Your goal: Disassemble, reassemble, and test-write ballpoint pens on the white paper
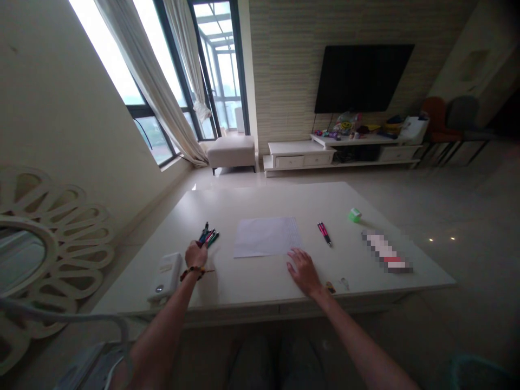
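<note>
My left hand (196,254), a beaded bracelet at its wrist, is closed around a bunch of pens (209,236) over the left part of the white table (268,200). The pens' ends fan out beyond my fingers, in dark, red and green colours. My right hand (303,270) lies with fingers spread at the near right corner of a white sheet of paper (264,237), holding nothing. Faint print shows along the sheet's right side. To the right of the paper, two pink and black pens (324,233) lie side by side.
A white box-like device (165,277) stands left of my left hand. A green-and-white container (355,215) and a blurred-out item (385,252) are at the right. Small scraps (331,287) lie by the near edge. A low TV cabinet (300,154) and a stool (231,151) stand beyond the table.
</note>
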### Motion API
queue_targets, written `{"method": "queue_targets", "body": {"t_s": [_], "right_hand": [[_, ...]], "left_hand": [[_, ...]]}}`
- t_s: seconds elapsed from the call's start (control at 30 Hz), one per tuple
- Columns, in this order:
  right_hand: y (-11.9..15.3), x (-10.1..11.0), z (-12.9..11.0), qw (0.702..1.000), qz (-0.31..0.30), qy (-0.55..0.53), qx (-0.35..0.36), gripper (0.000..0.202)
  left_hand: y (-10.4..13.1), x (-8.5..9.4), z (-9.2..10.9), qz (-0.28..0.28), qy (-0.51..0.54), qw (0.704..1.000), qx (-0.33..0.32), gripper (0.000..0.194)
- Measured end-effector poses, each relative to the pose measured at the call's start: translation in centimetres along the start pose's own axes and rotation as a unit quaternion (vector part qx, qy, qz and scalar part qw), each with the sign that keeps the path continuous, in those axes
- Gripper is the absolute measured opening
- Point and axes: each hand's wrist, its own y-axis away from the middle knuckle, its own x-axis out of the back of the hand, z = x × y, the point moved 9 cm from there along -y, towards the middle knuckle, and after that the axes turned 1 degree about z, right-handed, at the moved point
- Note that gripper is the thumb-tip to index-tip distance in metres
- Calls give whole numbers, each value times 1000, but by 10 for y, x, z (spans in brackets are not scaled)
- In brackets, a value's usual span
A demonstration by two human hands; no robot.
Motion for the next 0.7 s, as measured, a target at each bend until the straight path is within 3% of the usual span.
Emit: {"method": "queue_targets", "body": {"t_s": [0.07,0.13,0.17,0.23,0.3,0.4,0.5,0.6,0.7], "right_hand": [[3,-2,-5,993,16,-96,-68,37],[6,-25,-12,958,-31,-226,-174,49],[9,-43,-20,923,-82,-304,-223,57],[14,-73,-42,847,-154,-418,-291,64],[12,-85,-55,803,-152,-476,-325,60],[11,-84,-50,773,-92,-520,-352,50],[16,-74,-29,760,-27,-532,-373,42],[19,-65,-17,772,0,-524,-360,38],[19,-63,-18,788,-12,-513,-340,40]], "left_hand": [[22,-6,17,-26,174,984,3,40],[60,-29,45,-138,373,918,-8,46],[83,-42,60,-203,436,877,-10,47],[129,-65,81,-300,484,822,-9,44],[163,-78,91,-342,486,804,-18,40],[186,-86,96,-375,480,793,-32,40],[181,-84,92,-363,452,813,-51,44],[175,-75,99,-324,346,864,-169,42],[187,-70,115,-273,185,885,-327,27]]}}
